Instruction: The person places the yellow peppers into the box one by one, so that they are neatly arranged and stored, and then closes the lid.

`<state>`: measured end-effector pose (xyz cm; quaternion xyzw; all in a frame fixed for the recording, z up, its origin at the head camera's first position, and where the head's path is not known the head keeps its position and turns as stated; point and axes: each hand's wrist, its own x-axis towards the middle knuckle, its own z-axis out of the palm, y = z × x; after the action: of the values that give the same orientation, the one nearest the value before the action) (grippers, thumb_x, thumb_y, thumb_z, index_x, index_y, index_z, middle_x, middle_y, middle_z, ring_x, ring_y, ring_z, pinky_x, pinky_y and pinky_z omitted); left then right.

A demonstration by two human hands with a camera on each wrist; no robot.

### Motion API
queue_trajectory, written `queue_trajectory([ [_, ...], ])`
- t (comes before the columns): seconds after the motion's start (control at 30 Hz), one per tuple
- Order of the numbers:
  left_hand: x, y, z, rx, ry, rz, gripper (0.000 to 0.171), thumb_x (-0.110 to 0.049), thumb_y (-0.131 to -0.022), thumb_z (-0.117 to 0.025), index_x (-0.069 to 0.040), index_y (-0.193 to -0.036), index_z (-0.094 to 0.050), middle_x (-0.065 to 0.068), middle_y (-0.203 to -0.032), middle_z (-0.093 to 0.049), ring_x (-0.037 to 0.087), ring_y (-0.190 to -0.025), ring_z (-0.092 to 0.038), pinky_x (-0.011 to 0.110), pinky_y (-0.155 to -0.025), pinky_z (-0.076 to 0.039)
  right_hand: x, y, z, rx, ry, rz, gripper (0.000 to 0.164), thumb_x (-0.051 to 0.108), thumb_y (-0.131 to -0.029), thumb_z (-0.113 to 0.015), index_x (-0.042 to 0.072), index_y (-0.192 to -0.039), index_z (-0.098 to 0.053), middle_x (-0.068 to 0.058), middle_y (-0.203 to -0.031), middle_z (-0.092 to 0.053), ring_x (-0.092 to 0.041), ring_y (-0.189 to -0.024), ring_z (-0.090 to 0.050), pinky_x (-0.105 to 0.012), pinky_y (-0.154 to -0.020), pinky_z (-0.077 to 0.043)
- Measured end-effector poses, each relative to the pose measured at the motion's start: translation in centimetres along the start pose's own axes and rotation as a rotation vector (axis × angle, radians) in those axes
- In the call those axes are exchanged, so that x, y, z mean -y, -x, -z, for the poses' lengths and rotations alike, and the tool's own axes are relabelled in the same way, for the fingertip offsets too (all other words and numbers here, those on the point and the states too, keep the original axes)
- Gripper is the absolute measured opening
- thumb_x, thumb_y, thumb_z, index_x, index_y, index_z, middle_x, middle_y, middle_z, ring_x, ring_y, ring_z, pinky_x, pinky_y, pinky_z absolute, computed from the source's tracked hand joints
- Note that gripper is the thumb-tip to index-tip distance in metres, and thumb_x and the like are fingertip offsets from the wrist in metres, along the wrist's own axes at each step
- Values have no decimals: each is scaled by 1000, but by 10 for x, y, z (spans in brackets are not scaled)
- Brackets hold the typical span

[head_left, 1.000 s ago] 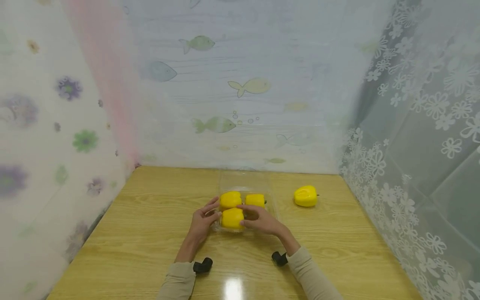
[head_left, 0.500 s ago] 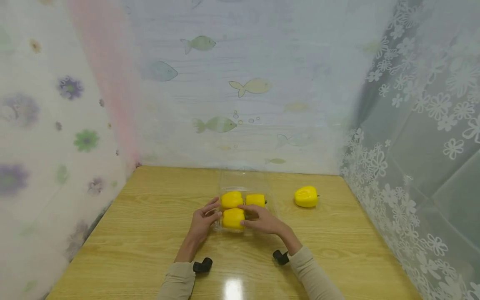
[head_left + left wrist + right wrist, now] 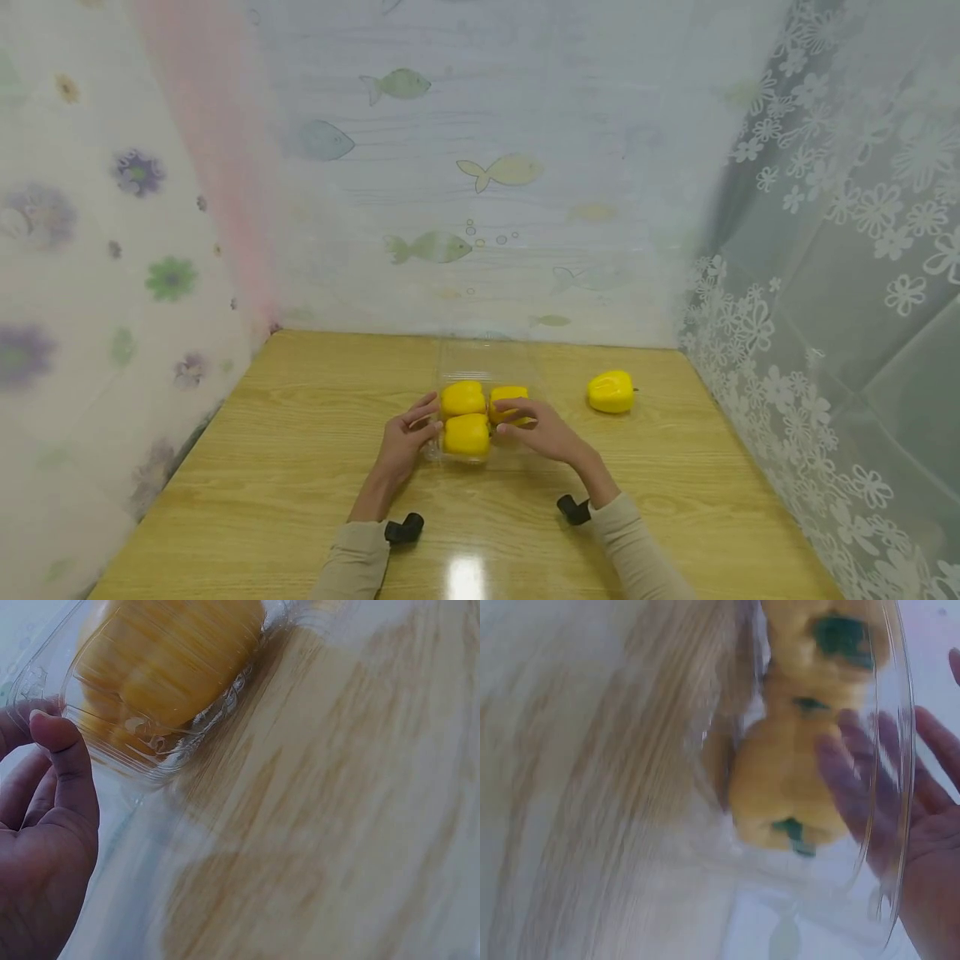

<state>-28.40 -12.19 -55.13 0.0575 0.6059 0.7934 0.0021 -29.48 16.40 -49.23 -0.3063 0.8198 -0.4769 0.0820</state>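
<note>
A clear plastic clamshell container (image 3: 525, 450) sits on the table with its lid (image 3: 487, 360) folded back. Inside are three yellow bell peppers: a front one (image 3: 467, 435), a back left one (image 3: 462, 398) and a back right one (image 3: 508, 393), partly covered by fingers. My left hand (image 3: 401, 446) pinches the container's left rim between thumb and fingers; the left wrist view has the thumb (image 3: 56, 735) right at the edge. Over the right side of the box, my right hand (image 3: 543, 431) holds nothing, its fingers spread and apart from the front pepper.
A fourth yellow bell pepper (image 3: 611, 392) lies on the wooden table (image 3: 300, 467) to the right of the container. Patterned curtains stand along the back (image 3: 600, 167) and both sides. Black wrist mounts (image 3: 405, 529) stick out from both sleeves.
My right hand has let go of the front pepper and drawn back to the right. My left hand stays at the container's left rim.
</note>
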Motion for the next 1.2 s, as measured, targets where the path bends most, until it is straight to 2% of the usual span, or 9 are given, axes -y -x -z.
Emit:
queue_trajectory([
  [0.17,0,0,0,4,-9,-6,41,6,-94,-67,12,-134,-60,10,-157,-46,5,-84,-59,15,-65,-49,-6,3,11,-116,-34,42,42,20,-103,-62,-2,-139,-59,-23,-136,-61,-36,-116,-63,-41,-95,-56],
  [0.3,0,-1,-1,10,-10,-17,41,6,-94,-66,12,-134,-59,13,-158,-45,5,-83,-58,15,-64,-48,-14,6,21,-222,-36,53,38,18,-102,-63,-1,-136,-62,-21,-127,-67,-33,-111,-65,-35,-92,-57],
  [0.4,1,-1,0,15,-4,-21,42,6,-94,-66,12,-134,-59,15,-158,-44,5,-84,-58,15,-65,-48,-22,10,30,-289,-41,41,37,18,-102,-64,2,-135,-63,-22,-124,-68,-25,-108,-65,-30,-91,-56],
  [0.57,1,0,1,17,0,-13,41,5,-94,-67,12,-134,-59,11,-157,-45,6,-84,-58,16,-64,-48,-38,18,45,-378,-68,48,33,15,-101,-64,3,-133,-65,-31,-122,-65,-13,-105,-65,-23,-90,-55],
  [0.8,1,0,1,17,2,-7,40,5,-95,-66,11,-134,-60,9,-157,-46,6,-83,-58,16,-64,-48,-52,34,60,-505,-95,82,32,6,-100,-64,-5,-130,-64,-34,-119,-64,-2,-103,-64,-18,-88,-54],
  [0.97,1,0,1,13,-7,-15,40,5,-95,-66,11,-134,-60,9,-157,-46,6,-84,-59,16,-64,-48,-58,43,68,-580,-150,59,32,5,-99,-66,-7,-128,-64,-34,-120,-63,-3,-104,-63,-17,-89,-54],
  [1.2,2,0,1,14,-19,-15,41,4,-94,-67,11,-134,-60,10,-157,-46,5,-82,-57,16,-63,-47,-63,54,79,-653,-148,39,34,1,-95,-69,-11,-127,-63,-36,-121,-61,-16,-107,-66,-18,-86,-55],
])
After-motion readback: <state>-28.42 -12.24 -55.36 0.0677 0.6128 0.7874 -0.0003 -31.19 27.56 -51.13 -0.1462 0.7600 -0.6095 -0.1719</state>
